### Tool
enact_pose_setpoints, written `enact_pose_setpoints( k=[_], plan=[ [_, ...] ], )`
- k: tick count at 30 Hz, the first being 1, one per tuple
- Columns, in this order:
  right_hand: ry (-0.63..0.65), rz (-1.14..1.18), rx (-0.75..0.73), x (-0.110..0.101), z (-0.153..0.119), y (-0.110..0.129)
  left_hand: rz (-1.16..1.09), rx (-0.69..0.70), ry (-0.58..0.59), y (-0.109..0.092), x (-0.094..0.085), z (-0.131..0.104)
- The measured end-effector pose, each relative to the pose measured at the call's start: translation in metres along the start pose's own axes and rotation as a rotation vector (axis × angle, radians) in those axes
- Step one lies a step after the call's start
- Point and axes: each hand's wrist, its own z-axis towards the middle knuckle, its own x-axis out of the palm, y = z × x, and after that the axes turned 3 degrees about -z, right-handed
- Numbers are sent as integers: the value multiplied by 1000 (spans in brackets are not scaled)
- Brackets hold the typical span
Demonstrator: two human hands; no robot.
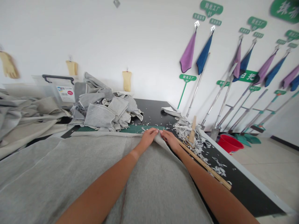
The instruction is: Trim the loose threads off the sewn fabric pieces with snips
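Note:
A large grey cloth (93, 168) spreads over the black table towards me. At its far right corner, my left hand (149, 137) pinches the edge, fingers closed on the fabric. Close beside it, my right hand (168, 138) also grips the cloth edge, with the fingertips of both hands nearly touching. The edge rises slightly between them. A green cutting mat (134, 128) shows just beyond the cloth's far edge. To the right of my right hand lies a long wooden strip (207, 168).
Cut grey pieces (100, 115) are heaped at the back left, before a clear plastic box (60, 90). Fabric scraps (198, 140) and a wooden-handled tool (192, 129) lie right. A red bucket (230, 143) stands on the floor past the table edge.

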Motion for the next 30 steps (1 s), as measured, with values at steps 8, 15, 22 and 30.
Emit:
enact_pose_setpoints(
  k=[8,15,22,30],
  plan=[
    [-20,-188,-97,1,-4,10,-44,9,8,3,-1,0],
    [-32,-262,-110,3,-5,13,-44,2,12,6,-3,0],
    [-44,-289,-105,6,-4,14,-31,16,9,5,-4,0],
    [-36,-312,-118,6,-4,14,-27,7,5,5,-5,0]
  ],
)
